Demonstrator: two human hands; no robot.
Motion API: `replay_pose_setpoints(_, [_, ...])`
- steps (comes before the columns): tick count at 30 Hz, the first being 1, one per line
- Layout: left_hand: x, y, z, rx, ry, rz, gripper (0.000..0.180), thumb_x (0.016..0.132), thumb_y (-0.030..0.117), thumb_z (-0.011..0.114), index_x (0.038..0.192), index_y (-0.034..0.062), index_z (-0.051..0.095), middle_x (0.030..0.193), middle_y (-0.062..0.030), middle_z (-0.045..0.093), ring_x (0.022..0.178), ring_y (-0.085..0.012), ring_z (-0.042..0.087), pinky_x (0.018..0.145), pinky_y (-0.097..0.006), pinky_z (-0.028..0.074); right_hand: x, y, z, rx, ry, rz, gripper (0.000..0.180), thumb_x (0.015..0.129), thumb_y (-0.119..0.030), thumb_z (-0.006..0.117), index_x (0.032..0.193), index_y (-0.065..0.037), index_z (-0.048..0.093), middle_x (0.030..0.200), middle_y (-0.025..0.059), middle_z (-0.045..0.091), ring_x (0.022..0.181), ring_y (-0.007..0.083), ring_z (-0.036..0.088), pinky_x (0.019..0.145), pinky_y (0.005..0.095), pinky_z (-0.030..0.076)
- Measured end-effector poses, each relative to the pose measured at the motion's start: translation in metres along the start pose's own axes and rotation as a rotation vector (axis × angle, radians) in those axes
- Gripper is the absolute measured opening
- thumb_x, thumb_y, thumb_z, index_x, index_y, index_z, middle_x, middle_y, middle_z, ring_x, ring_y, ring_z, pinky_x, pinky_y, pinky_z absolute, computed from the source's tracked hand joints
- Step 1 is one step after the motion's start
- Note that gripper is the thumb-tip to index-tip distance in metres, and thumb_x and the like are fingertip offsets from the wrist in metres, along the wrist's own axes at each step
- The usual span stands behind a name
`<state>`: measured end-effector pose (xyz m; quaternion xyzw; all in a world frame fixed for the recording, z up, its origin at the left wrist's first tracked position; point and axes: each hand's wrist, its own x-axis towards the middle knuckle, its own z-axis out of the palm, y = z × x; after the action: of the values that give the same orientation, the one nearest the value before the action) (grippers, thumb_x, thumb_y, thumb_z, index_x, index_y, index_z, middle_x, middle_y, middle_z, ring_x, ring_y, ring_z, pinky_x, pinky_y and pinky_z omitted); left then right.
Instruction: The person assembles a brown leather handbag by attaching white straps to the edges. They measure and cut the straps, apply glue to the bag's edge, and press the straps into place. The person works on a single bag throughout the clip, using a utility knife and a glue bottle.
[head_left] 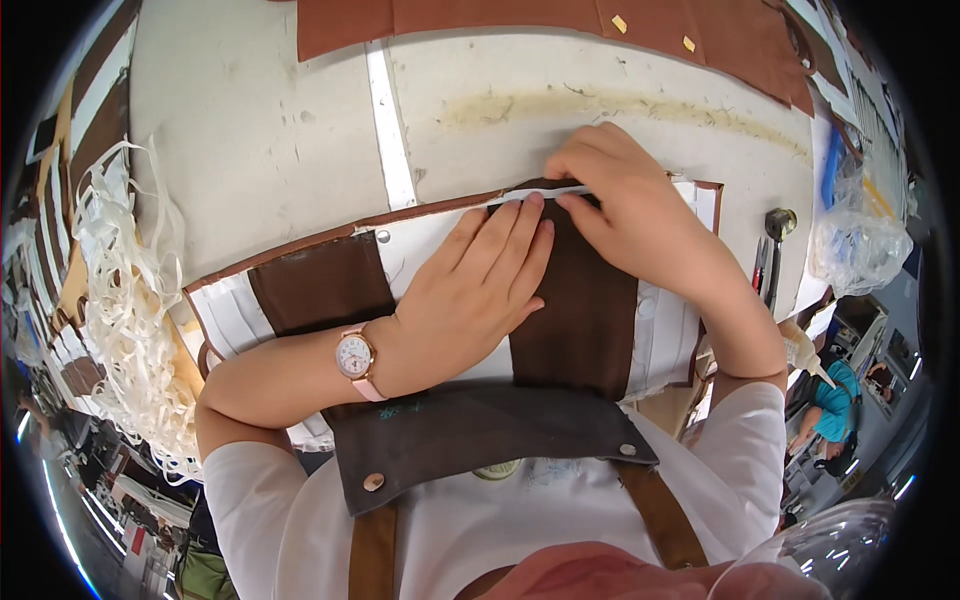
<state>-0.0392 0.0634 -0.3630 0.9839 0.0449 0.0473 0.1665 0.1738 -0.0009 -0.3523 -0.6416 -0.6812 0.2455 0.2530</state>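
Observation:
A wide panel with dark brown [578,310] and white sections and a reddish-brown rim lies on the worktable in front of me. My left hand [462,295] rests across its middle, fingers stretched out, the fingertips reaching the far edge. At that edge my right hand [632,205] pinches the brown rim [525,185], thumb and fingers closed, beside the left fingertips. A narrow pale strip shows along the rim there. Exactly what lies between the right fingertips is partly hidden. The dark apron bib [490,432] on my chest overlaps the panel's near side.
Beyond the panel lies a large reddish-brown sheet [450,18]. Loose white strips [140,340] are heaped at the left. On the right are a round-headed metal tool [780,224], a clear plastic bag [862,240] and a pale nozzle bottle [803,350]. Another person [836,405] is farther right.

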Motion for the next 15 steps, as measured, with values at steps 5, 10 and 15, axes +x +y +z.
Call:
replay_pose_setpoints(5, [0.000, -0.004, -0.003, -0.040, 0.018, 0.012, 0.069, 0.074, 0.034, 0.074, 0.129, -0.0049, 0.056, 0.139, -0.0219, 0.050, 0.120, -0.0319, 0.051, 0.104, -0.042, 0.043, -0.002, 0.009, 0.016, 0.050, 0.040, -0.099, 0.024, 0.073, 0.010, 0.063, 0.093, -0.002, 0.059, 0.090, 0.0116, 0.055, 0.087, 0.0335, 0.051, 0.079, 0.0418, 0.044])
replay_pose_setpoints(10, [-0.002, -0.005, 0.000, 0.043, 0.080, 0.000, 0.065, 0.073, 0.033, 0.074, 0.124, -0.0044, 0.059, 0.136, -0.0202, 0.052, 0.115, -0.0300, 0.054, 0.099, -0.040, 0.046, -0.003, 0.011, 0.017, 0.046, 0.053, -0.136, 0.027, 0.070, 0.011, 0.063, 0.093, -0.001, 0.062, 0.093, 0.0107, 0.055, 0.089, 0.0321, 0.052, 0.080, 0.0399, 0.045])
replay_pose_setpoints(15, [-0.004, -0.003, 0.000, -0.010, 0.122, -0.032, 0.059, 0.073, 0.026, 0.076, 0.121, -0.0041, 0.060, 0.127, -0.0183, 0.056, 0.112, -0.0291, 0.055, 0.094, -0.038, 0.049, -0.004, 0.005, 0.020, 0.005, 0.049, -0.202, 0.032, 0.068, 0.010, 0.064, 0.098, 0.000, 0.065, 0.097, 0.0099, 0.057, 0.094, 0.0324, 0.054, 0.084, 0.0388, 0.047])
